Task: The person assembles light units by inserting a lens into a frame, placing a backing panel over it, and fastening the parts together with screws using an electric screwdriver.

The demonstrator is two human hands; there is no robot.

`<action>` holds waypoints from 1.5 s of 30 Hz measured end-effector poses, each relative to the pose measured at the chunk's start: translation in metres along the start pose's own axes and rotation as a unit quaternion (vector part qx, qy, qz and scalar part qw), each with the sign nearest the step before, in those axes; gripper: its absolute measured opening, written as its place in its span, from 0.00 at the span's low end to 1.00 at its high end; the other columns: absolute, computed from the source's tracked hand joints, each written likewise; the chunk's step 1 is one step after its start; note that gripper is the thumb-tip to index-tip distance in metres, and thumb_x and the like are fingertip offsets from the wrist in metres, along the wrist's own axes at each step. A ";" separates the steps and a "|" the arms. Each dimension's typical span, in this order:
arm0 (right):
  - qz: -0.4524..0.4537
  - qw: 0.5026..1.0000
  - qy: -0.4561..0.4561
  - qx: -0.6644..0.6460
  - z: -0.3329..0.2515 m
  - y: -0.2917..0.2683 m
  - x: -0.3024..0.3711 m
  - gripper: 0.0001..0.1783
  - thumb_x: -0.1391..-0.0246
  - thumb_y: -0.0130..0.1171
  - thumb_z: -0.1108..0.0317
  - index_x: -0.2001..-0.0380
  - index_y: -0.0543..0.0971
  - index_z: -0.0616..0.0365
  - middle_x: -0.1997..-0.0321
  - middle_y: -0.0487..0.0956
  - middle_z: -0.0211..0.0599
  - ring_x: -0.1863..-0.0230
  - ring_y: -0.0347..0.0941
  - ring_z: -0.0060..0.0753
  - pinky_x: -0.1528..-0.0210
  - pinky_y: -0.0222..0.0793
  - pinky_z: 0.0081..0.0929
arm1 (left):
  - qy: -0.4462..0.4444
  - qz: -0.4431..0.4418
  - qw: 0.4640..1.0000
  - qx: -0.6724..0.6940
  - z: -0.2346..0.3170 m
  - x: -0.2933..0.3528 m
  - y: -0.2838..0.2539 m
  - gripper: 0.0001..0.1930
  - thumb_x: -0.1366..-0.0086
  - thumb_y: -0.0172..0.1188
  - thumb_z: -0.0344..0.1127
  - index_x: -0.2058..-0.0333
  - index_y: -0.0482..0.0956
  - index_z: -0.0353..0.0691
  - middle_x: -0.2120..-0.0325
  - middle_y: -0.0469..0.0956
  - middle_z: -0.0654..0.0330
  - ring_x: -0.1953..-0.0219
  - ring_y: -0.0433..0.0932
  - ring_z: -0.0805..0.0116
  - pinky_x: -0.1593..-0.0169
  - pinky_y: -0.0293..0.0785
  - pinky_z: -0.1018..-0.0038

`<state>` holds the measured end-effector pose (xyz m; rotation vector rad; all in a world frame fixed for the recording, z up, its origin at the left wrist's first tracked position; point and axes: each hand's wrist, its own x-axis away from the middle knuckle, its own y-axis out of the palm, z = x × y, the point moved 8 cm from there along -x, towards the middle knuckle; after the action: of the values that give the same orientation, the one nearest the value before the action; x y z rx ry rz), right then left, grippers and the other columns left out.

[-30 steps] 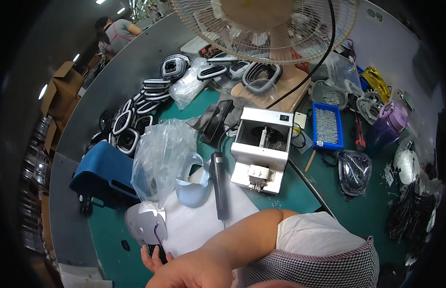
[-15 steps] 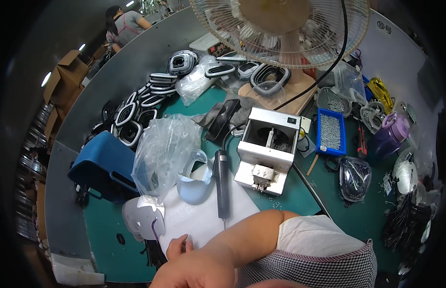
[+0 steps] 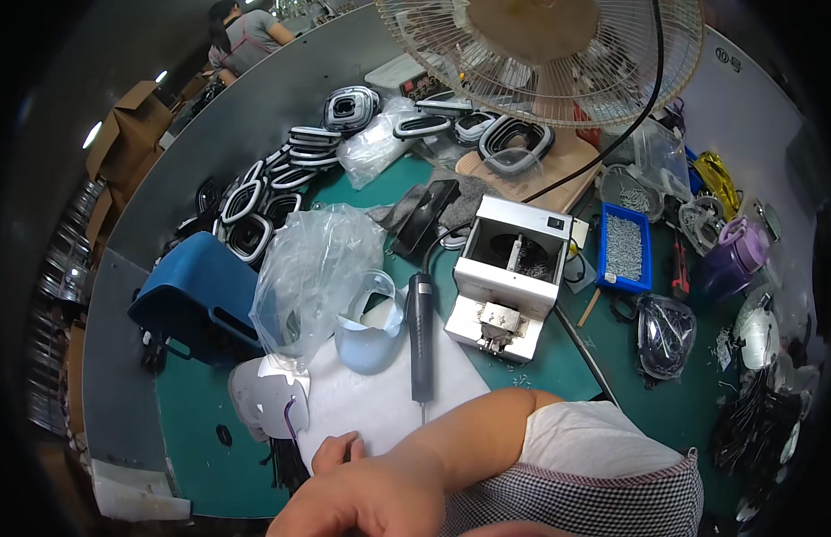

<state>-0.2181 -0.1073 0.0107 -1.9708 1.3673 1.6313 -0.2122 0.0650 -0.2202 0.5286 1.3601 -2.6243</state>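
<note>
At the lower left of the frame a grey moulded part (image 3: pixel 265 400) with a thin purple wire lies at the edge of a white sheet (image 3: pixel 379 407). Just right of it, one hand (image 3: pixel 336 452) rests fingers curled on the sheet, holding nothing; which hand it is cannot be told. A black electric screwdriver (image 3: pixel 421 336) lies above, beside a pale blue part (image 3: pixel 369 333) and a clear plastic bag (image 3: pixel 312 268).

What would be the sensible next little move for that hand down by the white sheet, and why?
Probably a short reach forward to the grey shell piece. The right hand rests empty on the white sheet, crossed over to the left side, with that piece lying just beyond its fingertips. The left hand is hidden.
</note>
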 end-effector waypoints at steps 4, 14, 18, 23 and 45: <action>0.001 1.000 -0.003 0.002 -0.001 0.001 0.001 0.17 0.41 0.60 0.76 0.49 0.74 0.71 0.50 0.79 0.48 0.50 0.78 0.35 0.49 0.76 0.30 | 0.019 0.015 1.000 0.000 0.001 -0.001 -0.002 0.08 0.48 0.69 0.28 0.67 0.84 0.40 0.82 0.74 0.56 0.80 0.74 0.63 0.74 0.71 0.70; -0.008 0.998 0.016 0.054 0.006 -0.005 0.006 0.14 0.41 0.62 0.74 0.55 0.76 0.70 0.57 0.81 0.44 0.58 0.80 0.30 0.58 0.77 0.24 | -0.002 0.012 0.999 0.032 -0.012 0.003 0.000 0.09 0.48 0.69 0.27 0.67 0.84 0.40 0.82 0.74 0.57 0.80 0.74 0.65 0.75 0.71 0.71; 0.013 0.998 0.047 0.034 0.009 -0.006 0.007 0.13 0.41 0.62 0.73 0.56 0.76 0.70 0.59 0.81 0.42 0.60 0.79 0.27 0.60 0.76 0.21 | -0.018 0.015 0.999 0.049 -0.005 0.000 -0.001 0.07 0.48 0.69 0.27 0.68 0.84 0.38 0.82 0.75 0.56 0.80 0.74 0.66 0.74 0.71 0.72; 0.001 0.992 0.125 0.036 0.018 -0.007 0.011 0.17 0.42 0.65 0.69 0.55 0.76 0.69 0.59 0.81 0.40 0.60 0.79 0.25 0.60 0.75 0.19 | -0.041 -0.001 0.999 0.017 0.007 -0.005 -0.003 0.06 0.48 0.68 0.26 0.69 0.84 0.37 0.81 0.76 0.56 0.79 0.75 0.66 0.74 0.71 0.73; -0.029 0.988 0.150 0.020 0.032 0.003 0.010 0.21 0.37 0.57 0.67 0.45 0.70 0.67 0.57 0.81 0.43 0.61 0.80 0.28 0.63 0.75 0.21 | -0.038 -0.020 0.999 -0.015 0.003 -0.006 -0.003 0.04 0.46 0.66 0.28 0.70 0.84 0.39 0.80 0.76 0.55 0.78 0.76 0.64 0.72 0.72 0.72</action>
<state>-0.2412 -0.0923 -0.0082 -2.2792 1.4130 1.3099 -0.2081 0.0637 -0.2136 0.3977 1.3973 -2.6218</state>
